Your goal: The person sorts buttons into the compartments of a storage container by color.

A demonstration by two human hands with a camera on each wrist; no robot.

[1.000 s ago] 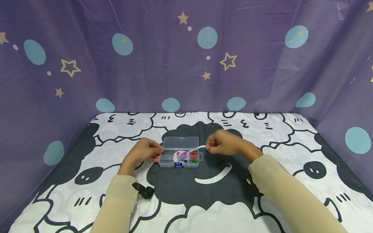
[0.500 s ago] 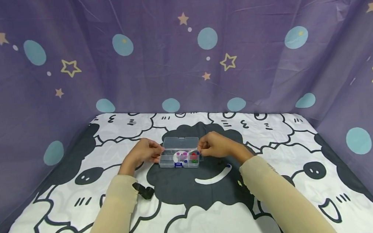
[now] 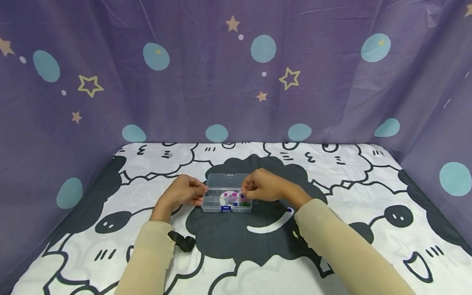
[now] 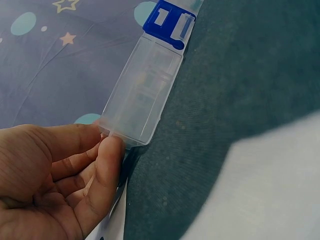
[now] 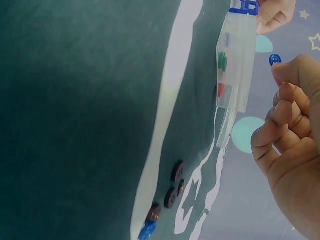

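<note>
A clear plastic compartment box with a blue latch lies on the cloth, its lid tipped back. My left hand pinches the box's left end between thumb and fingers. Over the right-hand compartments, my right hand pinches a blue button between thumb and forefinger. Through the box wall show a green button and a red button. Small pink and blue pieces also sit in the box; part of its right end is hidden by my right hand.
Several dark brown buttons and another blue button lie loose on the cloth, right of the box. The table is covered by a black-and-white sheep-print cloth. A purple curtain hangs behind and at both sides.
My right hand has moved left, carrying the blue button from beside the box to over its right-hand compartments. My left hand stays on the box's left end.
</note>
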